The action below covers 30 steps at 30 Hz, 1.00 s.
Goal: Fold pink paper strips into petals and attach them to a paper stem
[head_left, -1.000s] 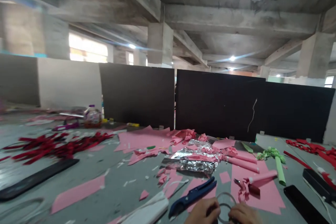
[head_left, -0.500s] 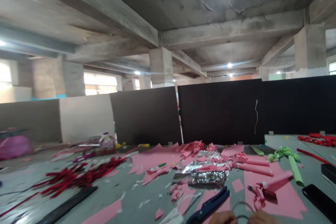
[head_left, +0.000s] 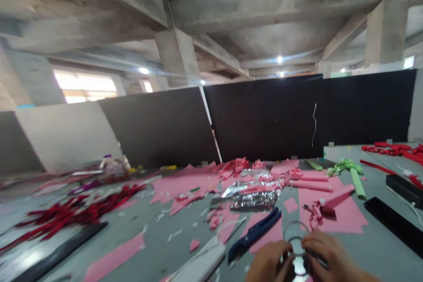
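Near the bottom edge, right of centre, my left hand point(head_left: 269, 263) and my right hand point(head_left: 330, 255) face each other with fingers bent. Between them, both pinch thin grey wire-like loops point(head_left: 297, 239), one ring rising above the fingertips. Dark parts show beneath the fingers, too hidden to name. Just left of my hands lies a dark blue tool point(head_left: 254, 234) shaped like a stapler. A white elongated object point(head_left: 205, 261) rests farther left. Beyond my right hand are a pink paper roll point(head_left: 343, 194) and a dark red piece point(head_left: 328, 212) on a pink sheet point(head_left: 350, 219).
Crumpled silver foil point(head_left: 254, 200) and pink scraps lie mid-table. Red strips point(head_left: 79, 207) and a long black bar point(head_left: 62, 251) are at left. Right are a green paper roll point(head_left: 357, 183), a black flat object point(head_left: 393, 224) and a black box point(head_left: 405, 189). Black panels point(head_left: 264, 119) stand behind.
The view has tipped down and turned slightly, so more of the table and both hands show. My hands still pinch the loops; the white object is more visible.
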Motion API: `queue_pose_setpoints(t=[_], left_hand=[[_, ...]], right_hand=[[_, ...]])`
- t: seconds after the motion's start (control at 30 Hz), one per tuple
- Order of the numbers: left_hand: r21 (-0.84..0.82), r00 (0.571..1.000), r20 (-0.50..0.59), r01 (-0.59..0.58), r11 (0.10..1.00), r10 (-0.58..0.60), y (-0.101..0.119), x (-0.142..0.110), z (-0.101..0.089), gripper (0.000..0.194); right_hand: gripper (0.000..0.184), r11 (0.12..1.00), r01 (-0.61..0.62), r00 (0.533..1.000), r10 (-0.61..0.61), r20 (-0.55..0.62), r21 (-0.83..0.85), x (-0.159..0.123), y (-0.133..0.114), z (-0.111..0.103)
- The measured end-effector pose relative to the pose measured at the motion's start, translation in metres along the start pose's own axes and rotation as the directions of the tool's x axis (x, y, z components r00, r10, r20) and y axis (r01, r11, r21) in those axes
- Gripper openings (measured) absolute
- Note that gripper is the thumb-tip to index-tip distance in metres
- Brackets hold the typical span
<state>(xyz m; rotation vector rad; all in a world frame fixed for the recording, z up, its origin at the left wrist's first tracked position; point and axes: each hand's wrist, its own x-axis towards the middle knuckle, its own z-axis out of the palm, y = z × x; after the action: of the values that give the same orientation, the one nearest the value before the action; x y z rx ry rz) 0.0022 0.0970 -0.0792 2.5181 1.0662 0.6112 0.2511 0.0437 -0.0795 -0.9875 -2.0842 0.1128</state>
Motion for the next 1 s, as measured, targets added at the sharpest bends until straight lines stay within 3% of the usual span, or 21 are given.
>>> queue_pose_setpoints(t=[0.03, 0.17, 0.33, 0.53, 0.67, 1.0], left_hand=[[-0.044, 0.999, -0.051, 0.007, 0.999, -0.01, 0.01, -0.004, -0.003, 0.025], [-0.142, 0.998, -0.049, -0.033, 0.989, 0.027, 0.038, -0.007, -0.025, 0.03], [-0.19, 0.997, -0.043, -0.068, 0.979, 0.061, 0.036, 0.0, -0.035, 0.045], [-0.155, 0.98, -0.117, -0.176, 0.972, 0.159, 0.04, -0.005, -0.035, 0.041], [-0.079, 0.96, -0.054, -0.278, 0.957, 0.274, 0.043, -0.008, -0.037, 0.03], [-0.165, 0.986, -0.094, -0.154, 0.974, 0.14, 0.041, -0.009, -0.037, 0.047]], right_hand=[[0.029, 1.0, -0.017, 1.0, 0.017, 0.014, 0.001, 0.001, -0.011, -0.008], [0.033, 0.999, 0.026, 0.997, -0.029, 0.071, 0.046, 0.007, -0.03, -0.034], [0.019, 0.967, -0.034, 0.997, 0.016, 0.072, 0.254, 0.015, -0.035, -0.04], [0.025, 0.956, -0.1, 0.992, 0.074, 0.1, 0.277, 0.019, -0.037, -0.043], [0.028, 0.96, -0.09, 0.991, 0.061, 0.116, 0.266, 0.018, -0.033, -0.042], [0.028, 0.945, -0.1, 0.987, 0.056, 0.149, 0.312, 0.022, -0.04, -0.044]])
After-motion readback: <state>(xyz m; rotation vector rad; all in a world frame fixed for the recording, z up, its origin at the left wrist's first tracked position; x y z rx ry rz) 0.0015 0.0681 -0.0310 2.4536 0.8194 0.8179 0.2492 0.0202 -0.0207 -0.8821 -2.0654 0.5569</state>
